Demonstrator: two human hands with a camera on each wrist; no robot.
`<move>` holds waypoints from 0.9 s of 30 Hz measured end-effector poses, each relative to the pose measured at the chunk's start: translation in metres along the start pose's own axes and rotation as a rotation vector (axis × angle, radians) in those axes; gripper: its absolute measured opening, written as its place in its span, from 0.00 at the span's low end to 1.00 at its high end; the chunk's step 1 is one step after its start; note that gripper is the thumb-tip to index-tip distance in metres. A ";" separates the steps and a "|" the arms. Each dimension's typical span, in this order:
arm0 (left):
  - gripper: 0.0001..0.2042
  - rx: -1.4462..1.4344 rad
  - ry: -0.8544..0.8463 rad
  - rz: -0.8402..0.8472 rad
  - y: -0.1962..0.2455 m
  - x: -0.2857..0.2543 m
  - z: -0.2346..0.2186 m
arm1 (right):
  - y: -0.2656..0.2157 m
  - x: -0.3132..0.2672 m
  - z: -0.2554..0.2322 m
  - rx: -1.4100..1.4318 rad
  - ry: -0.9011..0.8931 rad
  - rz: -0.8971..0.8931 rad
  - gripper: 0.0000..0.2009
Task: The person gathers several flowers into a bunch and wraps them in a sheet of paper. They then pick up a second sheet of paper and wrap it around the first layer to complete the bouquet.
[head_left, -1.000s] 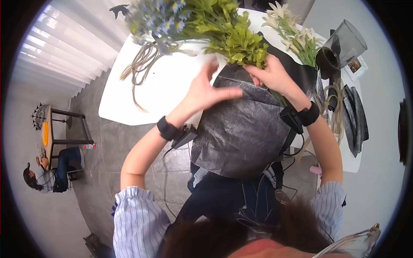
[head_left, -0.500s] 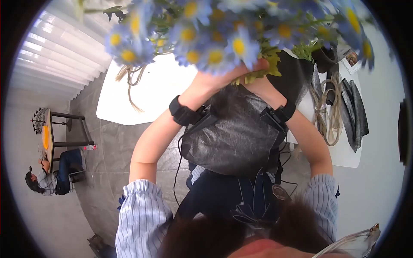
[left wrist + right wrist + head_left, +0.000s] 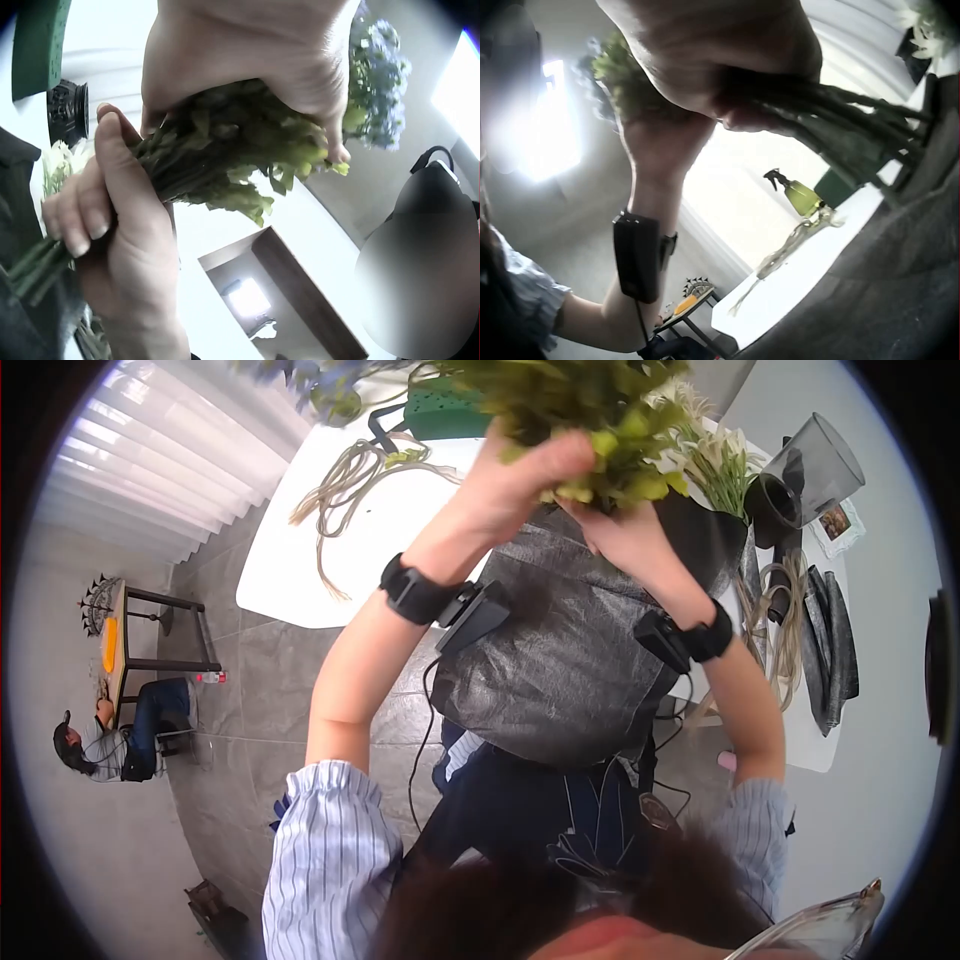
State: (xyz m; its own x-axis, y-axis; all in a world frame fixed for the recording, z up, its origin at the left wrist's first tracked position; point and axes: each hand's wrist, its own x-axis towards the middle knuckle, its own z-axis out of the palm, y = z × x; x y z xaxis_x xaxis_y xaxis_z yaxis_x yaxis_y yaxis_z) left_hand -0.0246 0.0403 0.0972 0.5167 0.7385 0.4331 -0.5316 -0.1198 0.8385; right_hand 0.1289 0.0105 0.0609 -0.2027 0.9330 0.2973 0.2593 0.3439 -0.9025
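Note:
A bouquet of green leaves [image 3: 620, 455] and small blue flowers [image 3: 381, 82] is held up over the far part of a black wrapping sheet [image 3: 560, 660]. My left hand [image 3: 515, 480] curls round the leafy part, thumb across the front. Lower down, my right hand [image 3: 630, 545] grips the bunched stems [image 3: 847, 127], with its fingers wrapped round them in the left wrist view. The stem ends come down close over the black sheet in the right wrist view. Most of the blossoms lie beyond the top edge of the head view.
On the white table [image 3: 285, 565] lie loose cords [image 3: 345, 485] near a green box [image 3: 440, 412]. White lilies [image 3: 725, 470], a smoky clear container [image 3: 820, 465] and rolled dark sheets [image 3: 830, 650] stand or lie rightward. A spray bottle [image 3: 802, 199] is farther back.
My left hand came from empty to the bouquet's leaves. The blue flowers swung toward the head camera, then back away, uncovering the table's far side. The right hand kept hold of the bouquet.

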 end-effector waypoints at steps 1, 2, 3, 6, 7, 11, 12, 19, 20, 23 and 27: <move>0.26 -0.083 0.023 -0.052 0.007 -0.005 0.004 | -0.017 -0.002 -0.002 -0.094 0.043 -0.066 0.09; 0.25 -0.167 0.047 -0.105 0.015 -0.014 0.010 | -0.023 -0.007 -0.005 -0.182 0.046 -0.089 0.12; 0.24 -0.207 0.116 -0.166 0.011 -0.024 0.010 | -0.024 -0.015 -0.006 -0.243 -0.008 -0.009 0.12; 0.24 -0.304 0.272 -0.360 -0.010 -0.053 -0.003 | -0.022 -0.031 -0.007 -0.360 -0.103 0.160 0.13; 0.25 -0.321 0.296 -0.433 -0.012 -0.060 -0.006 | -0.018 -0.036 -0.004 -0.352 -0.094 0.169 0.13; 0.24 -0.072 0.075 -0.865 0.009 -0.088 -0.035 | 0.005 -0.042 -0.003 -0.458 -0.176 0.277 0.12; 0.26 0.018 -0.070 -0.934 0.014 -0.093 -0.043 | 0.008 -0.043 -0.003 -0.485 -0.200 0.287 0.12; 0.07 1.501 -0.164 0.548 0.038 -0.074 0.013 | 0.023 -0.055 0.017 -0.405 -0.210 0.161 0.12; 0.10 1.591 -0.185 0.480 0.031 -0.068 0.010 | 0.024 -0.054 0.018 -0.420 -0.207 0.179 0.13; 0.16 1.764 -0.302 0.338 0.017 -0.053 -0.005 | 0.018 -0.054 0.019 -0.411 -0.189 0.270 0.14; 0.19 1.871 -0.391 0.300 -0.004 -0.039 -0.026 | 0.027 -0.055 0.018 -0.376 -0.201 0.374 0.16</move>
State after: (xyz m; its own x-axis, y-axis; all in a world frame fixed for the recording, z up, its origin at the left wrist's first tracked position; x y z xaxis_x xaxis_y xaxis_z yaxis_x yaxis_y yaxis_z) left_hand -0.0599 0.0290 0.0689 0.7985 0.4278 0.4235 0.5259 -0.8381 -0.1449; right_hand 0.1300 -0.0337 0.0140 -0.1987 0.9727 -0.1202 0.6591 0.0418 -0.7509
